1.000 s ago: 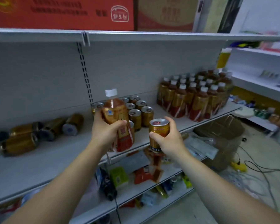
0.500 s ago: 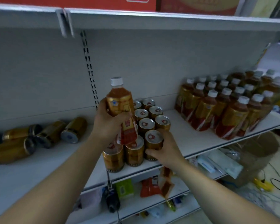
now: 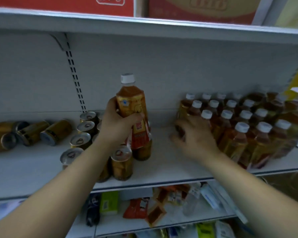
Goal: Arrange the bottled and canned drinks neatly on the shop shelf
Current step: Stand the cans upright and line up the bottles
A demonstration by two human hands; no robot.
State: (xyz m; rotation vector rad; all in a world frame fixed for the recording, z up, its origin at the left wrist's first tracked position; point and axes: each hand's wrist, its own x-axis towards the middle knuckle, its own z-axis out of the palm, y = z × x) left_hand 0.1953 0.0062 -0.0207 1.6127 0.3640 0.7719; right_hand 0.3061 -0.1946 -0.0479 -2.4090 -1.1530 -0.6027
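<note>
My left hand grips an amber tea bottle with a white cap and gold-red label, held upright above a block of standing gold cans on the white shelf. My right hand is blurred, fingers spread and holding nothing, over the bare shelf just left of a packed group of matching tea bottles. Several gold cans lie on their sides at the shelf's left end.
A shelf above carries red cartons. The shelf below holds mixed packets and small bottles. A slotted upright runs down the back panel behind the cans.
My right hand set its can down at the front of the can block, let go and moved right toward the bottle group. The view shifted closer and the held bottle stayed upright.
</note>
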